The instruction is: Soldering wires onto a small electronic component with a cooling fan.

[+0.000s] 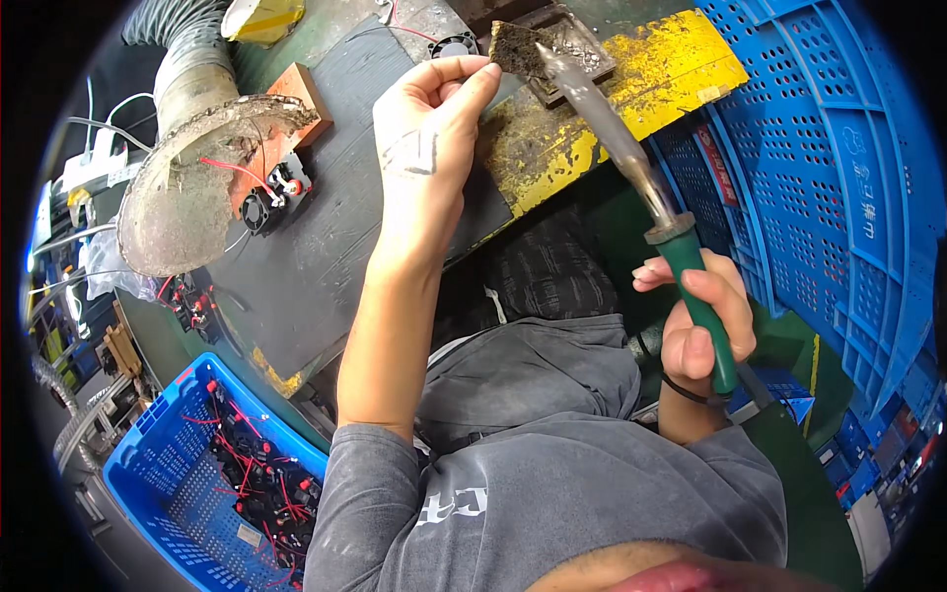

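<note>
My right hand point(712, 321) is closed around the green handle of a large soldering iron point(614, 128). The iron slants up and left, its tip against or close beside a dark, dirty sponge point(516, 49). Between thumb and forefinger, my left hand point(439, 109) pinches the near left edge of that sponge. Underneath and to the right stands a small grimy tray point(582, 39) with silvery bits in it. Left of my left hand, a small black fan point(258, 210) with red wires lies by an orange-brown block point(304, 99).
A fume extraction hood point(163, 212) stands at the left of the dark work mat point(340, 187). Blue perforated crates point(809, 148) rise close on the right. At the lower left, a blue basket point(163, 483) holds several wired parts. Worn yellow paint point(681, 59) covers the table's right end.
</note>
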Demonstrator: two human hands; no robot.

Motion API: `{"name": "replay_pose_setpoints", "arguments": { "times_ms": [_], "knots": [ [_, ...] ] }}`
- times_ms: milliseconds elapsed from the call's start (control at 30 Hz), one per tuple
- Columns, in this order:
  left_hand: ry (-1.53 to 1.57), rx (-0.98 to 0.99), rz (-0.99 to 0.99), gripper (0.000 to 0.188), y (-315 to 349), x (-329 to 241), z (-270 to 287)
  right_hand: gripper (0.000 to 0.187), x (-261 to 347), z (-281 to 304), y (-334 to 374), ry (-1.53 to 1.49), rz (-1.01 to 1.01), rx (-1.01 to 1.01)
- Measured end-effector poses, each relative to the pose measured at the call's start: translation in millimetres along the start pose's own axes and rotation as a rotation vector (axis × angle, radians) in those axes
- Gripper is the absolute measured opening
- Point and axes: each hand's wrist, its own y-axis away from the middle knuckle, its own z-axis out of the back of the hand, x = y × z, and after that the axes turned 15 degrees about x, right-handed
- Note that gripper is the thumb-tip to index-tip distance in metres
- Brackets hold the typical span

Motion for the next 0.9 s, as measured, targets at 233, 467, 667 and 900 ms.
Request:
{"name": "replay_pose_setpoints", "arguments": {
  "times_ms": [233, 467, 667, 900],
  "knots": [
    [-0.023, 0.015, -0.038, 0.018, 0.7, 5.6, 4.5, 0.057, -0.1, -7.4, -10.9, -0.129, -0.135, 0.038],
    [-0.014, 0.034, -0.047, 0.017, 0.2, 3.8, 5.3, 0.056, 1.5, -5.2, -8.6, -0.118, -0.118, -0.027],
    [-0.03, 0.033, -0.056, 0.017, -1.0, 6.0, 7.1, 0.044, -7.9, -6.3, -11.7, -0.015, -0.091, 0.025],
    [-0.016, 0.048, -0.045, 0.016, 0.4, 5.1, 6.4, 0.047, -1.3, -5.8, -13.6, -0.107, -0.092, 0.031]
  ]
}}
